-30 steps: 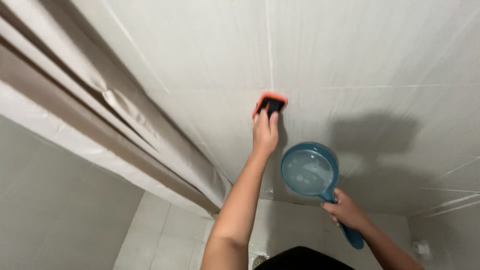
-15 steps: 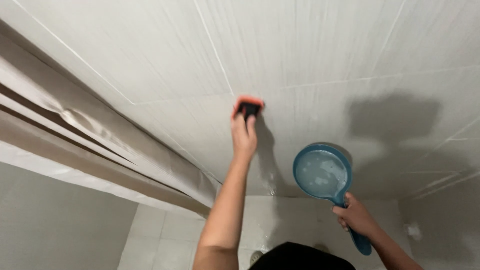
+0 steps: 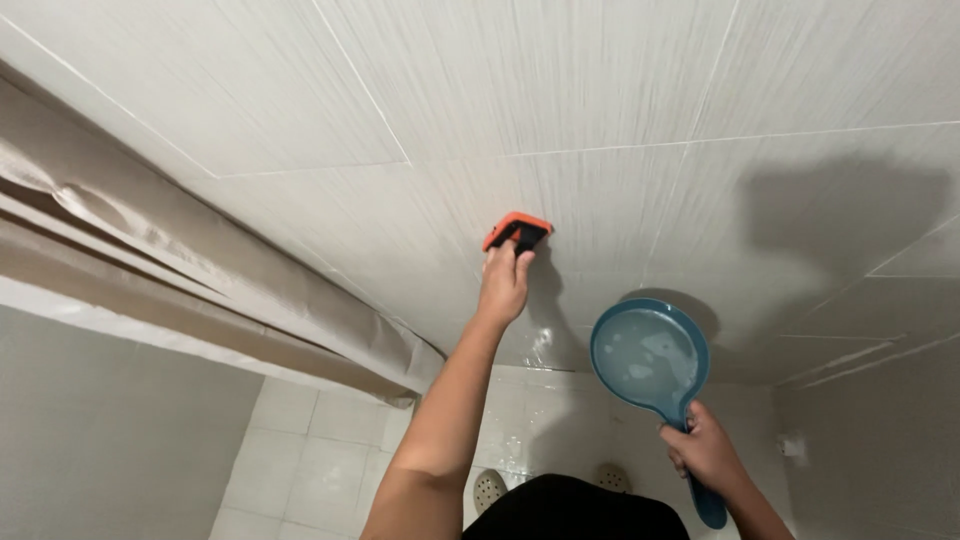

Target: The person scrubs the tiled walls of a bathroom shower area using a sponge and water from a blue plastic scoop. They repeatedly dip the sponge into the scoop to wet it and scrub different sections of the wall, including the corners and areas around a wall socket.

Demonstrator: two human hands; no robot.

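Observation:
My left hand (image 3: 505, 285) reaches out at arm's length and presses an orange and black scrub brush (image 3: 517, 230) flat against the pale grey tiled wall (image 3: 620, 90). The brush sits a little below a horizontal grout seam. My right hand (image 3: 705, 455) grips the handle of a blue round water dipper (image 3: 648, 355), held low and to the right of the brush, clear of the wall. The dipper's bowl holds a little water. Its shadow falls on the wall behind it.
A beige shower curtain (image 3: 200, 290) hangs bunched along the left. White floor tiles (image 3: 300, 450) lie below, wet near the wall's foot. My two feet in slippers (image 3: 487, 490) show at the bottom, partly hidden by my dark clothing (image 3: 570, 510).
The brush has slid along the wall, from the grout seam crossing to a spot below and beside it. The dipper stays held at the lower right. The view has shifted slightly.

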